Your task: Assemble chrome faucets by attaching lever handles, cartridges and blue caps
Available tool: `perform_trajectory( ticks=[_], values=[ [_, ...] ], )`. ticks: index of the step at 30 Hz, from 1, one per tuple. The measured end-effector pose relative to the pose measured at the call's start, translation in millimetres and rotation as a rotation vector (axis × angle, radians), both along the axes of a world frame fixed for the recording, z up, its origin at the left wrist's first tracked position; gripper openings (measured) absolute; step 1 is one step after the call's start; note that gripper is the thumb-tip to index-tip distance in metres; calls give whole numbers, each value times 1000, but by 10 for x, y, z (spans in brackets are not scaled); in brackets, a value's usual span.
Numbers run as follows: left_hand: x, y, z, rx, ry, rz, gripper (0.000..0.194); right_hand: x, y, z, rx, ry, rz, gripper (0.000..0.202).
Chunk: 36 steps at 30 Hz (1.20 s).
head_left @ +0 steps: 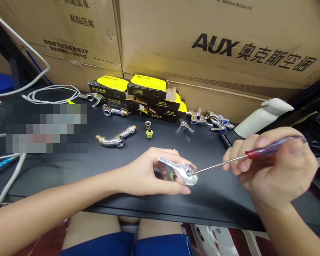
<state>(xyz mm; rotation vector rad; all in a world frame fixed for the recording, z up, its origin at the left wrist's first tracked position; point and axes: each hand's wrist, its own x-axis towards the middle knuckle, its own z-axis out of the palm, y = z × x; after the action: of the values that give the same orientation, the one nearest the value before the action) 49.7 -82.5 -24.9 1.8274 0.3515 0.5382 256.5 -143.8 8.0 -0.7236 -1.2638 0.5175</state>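
My left hand [146, 174] pinches a chrome tap lever handle [180, 170] just above the black table [96, 170] near its front edge. My right hand [277, 167] grips a screwdriver [258, 152] with a red-and-clear handle. Its thin shaft reaches left, and the tip sits in the round hole at the wide end of the handle. A yellow part shows under the handle, mostly hidden by my fingers.
A chrome tap body [116, 137] and a small brass-and-yellow valve [148, 129] lie mid-table. Yellow-and-black boxes [146, 94] are stacked at the back, with several tap parts [210, 120] beside them. A white bottle [261, 115] lies right. White cables [52, 93] lie left. Cardboard cartons [202, 42] form the back wall.
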Motion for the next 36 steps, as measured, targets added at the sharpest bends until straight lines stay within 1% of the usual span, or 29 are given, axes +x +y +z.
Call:
perform_trajectory(
  ticks=[2, 4, 6, 8, 11, 16, 18, 21, 22, 25, 28, 30, 32, 36],
  values=[
    [0, -3, 1, -7, 4, 5, 38, -2, 3, 0, -4, 5, -6, 22],
    [-3, -13, 3, -24, 3, 8, 44, 9, 13, -5, -13, 1, -1, 21],
    [-11, -28, 8, -49, -4, 8, 54, 30, 31, -14, -19, -16, 35, 21],
    [-19, -45, 17, -73, -7, 0, 58, 52, 48, -21, -27, -30, 87, 21],
    [-23, -63, 36, -102, -3, -9, 51, 66, 59, -27, -26, -24, 124, 21],
    [-15, -64, 52, -117, -4, -15, 38, 45, 47, -29, -25, -13, 101, 21],
    [-18, -65, 45, -116, -21, -31, 42, 35, 39, -29, -25, -15, 98, 21],
    [-31, -77, 38, -130, -71, -51, 54, 28, 27, -28, -45, 6, 93, 21],
    [-36, -84, 37, -139, -87, -48, 54, 29, 25, -28, -49, 8, 100, 21],
    [-46, -108, 37, -165, -116, -45, 43, 39, 24, -30, -49, -19, 146, 20],
    [-42, -119, 24, -210, -138, -91, 35, 49, 32, -36, -31, -37, 165, 20],
    [-36, -116, 10, -251, -153, -96, 36, 47, 34, -42, -23, -35, 159, 20],
    [-30, -107, -4, -285, -157, -71, 39, 41, 32, -45, -33, -26, 141, 20],
    [-27, -96, -19, -315, -166, -53, 41, 23, 22, -43, -58, -17, 104, 20]
  ],
)
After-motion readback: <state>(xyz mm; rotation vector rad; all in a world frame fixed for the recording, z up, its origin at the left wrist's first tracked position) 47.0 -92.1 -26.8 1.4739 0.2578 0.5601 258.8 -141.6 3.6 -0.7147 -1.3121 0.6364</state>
